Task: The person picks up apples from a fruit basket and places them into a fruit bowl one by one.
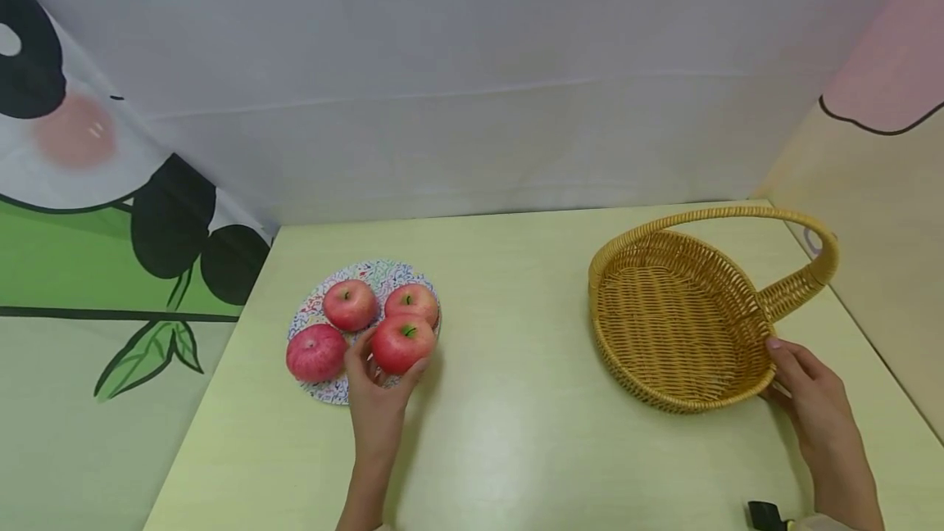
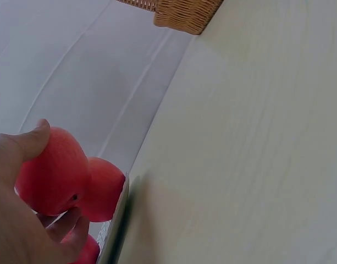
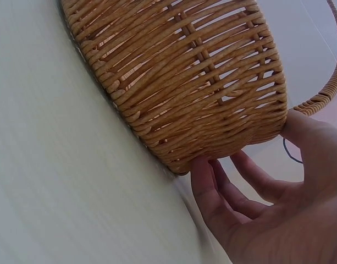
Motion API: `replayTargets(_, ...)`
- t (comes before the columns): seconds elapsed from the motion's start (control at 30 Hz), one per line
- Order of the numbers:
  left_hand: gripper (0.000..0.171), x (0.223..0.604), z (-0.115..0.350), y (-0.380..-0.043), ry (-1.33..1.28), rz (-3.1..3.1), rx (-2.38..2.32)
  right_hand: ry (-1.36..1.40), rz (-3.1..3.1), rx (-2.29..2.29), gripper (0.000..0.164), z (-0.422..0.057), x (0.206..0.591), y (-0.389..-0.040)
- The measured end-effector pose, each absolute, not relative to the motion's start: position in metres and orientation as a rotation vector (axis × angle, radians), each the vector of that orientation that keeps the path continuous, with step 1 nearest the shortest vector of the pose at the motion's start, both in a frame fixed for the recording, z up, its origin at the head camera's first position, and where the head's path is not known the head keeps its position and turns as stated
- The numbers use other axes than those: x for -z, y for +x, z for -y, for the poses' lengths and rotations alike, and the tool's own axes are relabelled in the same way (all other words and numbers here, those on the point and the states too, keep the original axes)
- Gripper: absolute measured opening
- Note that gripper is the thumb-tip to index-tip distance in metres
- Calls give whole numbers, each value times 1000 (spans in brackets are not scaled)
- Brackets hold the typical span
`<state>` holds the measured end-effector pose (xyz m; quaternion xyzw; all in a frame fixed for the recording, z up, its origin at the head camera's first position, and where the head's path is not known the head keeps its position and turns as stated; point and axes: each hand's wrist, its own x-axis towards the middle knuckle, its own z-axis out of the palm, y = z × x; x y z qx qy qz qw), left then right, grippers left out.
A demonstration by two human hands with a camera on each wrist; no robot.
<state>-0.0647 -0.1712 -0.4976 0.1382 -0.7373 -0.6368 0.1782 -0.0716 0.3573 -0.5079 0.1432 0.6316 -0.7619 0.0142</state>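
My left hand (image 1: 378, 400) holds a red apple (image 1: 403, 344) between thumb and fingers, over the near right part of a speckled plate (image 1: 398, 271). In the left wrist view the same apple (image 2: 54, 173) sits between thumb and fingertips. Two more apples (image 1: 350, 305) (image 1: 411, 303) lie on the plate, along with a darker, streaked red round fruit (image 1: 316, 352) at its left. On the right, my right hand (image 1: 810, 396) grips the near right side of a wicker basket (image 1: 682, 334), thumb at the rim and fingers against the outer wall (image 3: 195, 82).
The basket's arched handle (image 1: 737, 214) rises over its far side. Pale cloth (image 1: 479, 146) hangs behind the light wooden table (image 1: 509, 433). A printed panel (image 1: 74, 269) is at the left. A small black object (image 1: 765, 515) shows beside the right sleeve.
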Motion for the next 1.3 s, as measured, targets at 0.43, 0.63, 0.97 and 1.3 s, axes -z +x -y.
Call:
replayTargets(0.43, 88, 505, 183, -64, 456, 2123, 1693, 403, -1965, 2398, 17, -358, 510, -72)
replayTargets(0.63, 86, 505, 188, -63, 493, 2100, 1716, 407, -1968, 2403, 16, -357, 509, -72)
replayTargets(0.97, 85, 510, 194, -61, 524, 2108, 1673, 423, -1977, 2393, 15, -356, 509, -72)
replayTargets(1.3, 79, 515, 199, -61, 544, 2201, 1480, 452, -1962, 2397, 17, -355, 508, -71)
